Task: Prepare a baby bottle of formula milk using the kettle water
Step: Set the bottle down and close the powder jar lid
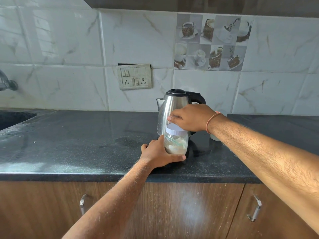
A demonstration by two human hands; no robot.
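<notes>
A: What is the left hand (159, 153) doing?

B: Its fingers wrap the clear formula jar (175, 141) from the left, thumb (179, 158) curled under the base, pressed against the plastic. Pale powder and a greenish scoop show through the wall, just right of those fingers.

A: And the right hand (189, 118)?

B: It sits over the jar's white lid (174, 128), fingertips (172, 118) bunched together at the far edge of it. Whether they actually pinch the lid, I cannot tell.

A: Where is the kettle (174, 107)?

B: Directly behind both hands on the black countertop (77, 144), steel body, black lid shut. A pale container (214, 137) peeks out beneath the right wrist.
</notes>
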